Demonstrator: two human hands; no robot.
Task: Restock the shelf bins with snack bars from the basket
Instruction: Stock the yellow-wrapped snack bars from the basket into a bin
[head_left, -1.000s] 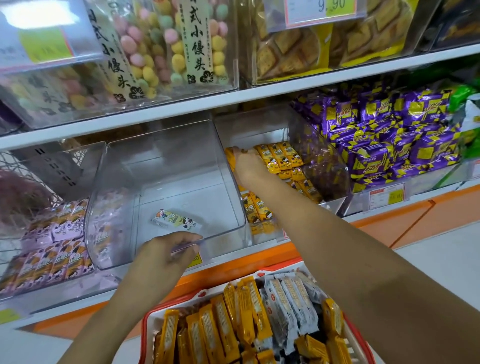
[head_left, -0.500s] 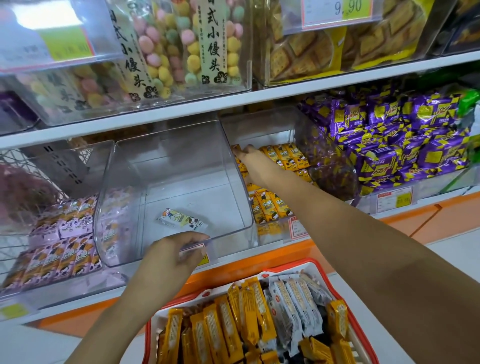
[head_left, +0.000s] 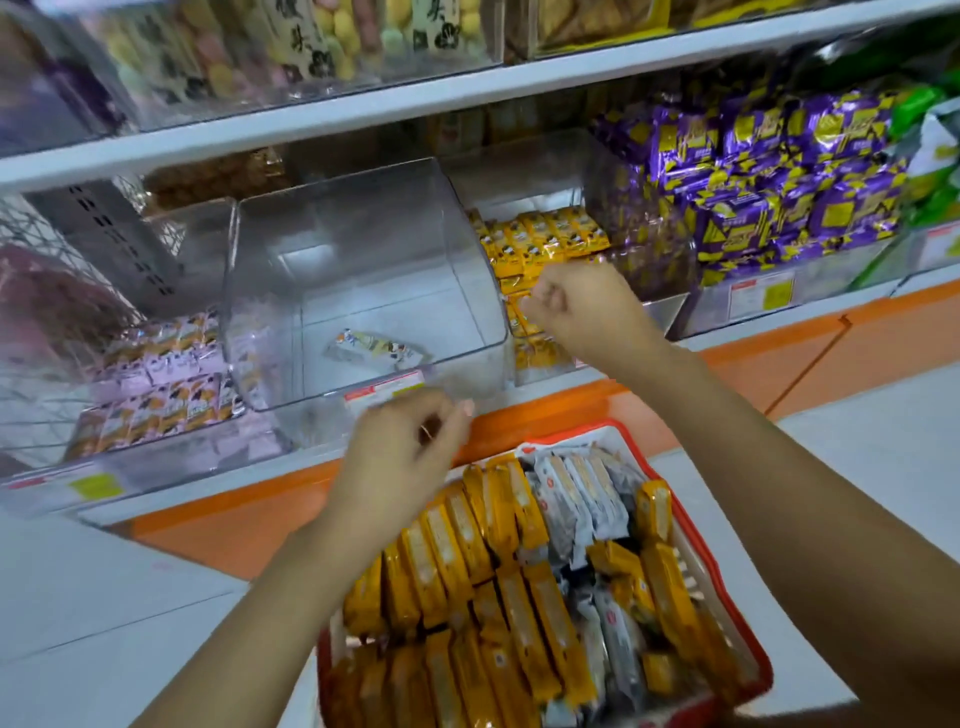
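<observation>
Both hands hold nothing: left hand (head_left: 405, 462) loosely curled over the basket (head_left: 748, 688)'s far rim, right hand (head_left: 582, 312) clenched at the shelf (head_left: 779, 332)'s front edge. You seem between loads; next, grasp snack bars (head_left: 519, 597) from the basket.

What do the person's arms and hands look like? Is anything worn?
The left forearm and right forearm are bare as far as the view shows: no sleeves or watch. The left hand and right hand wear no gloves; any ring is too blurred to tell.
</observation>
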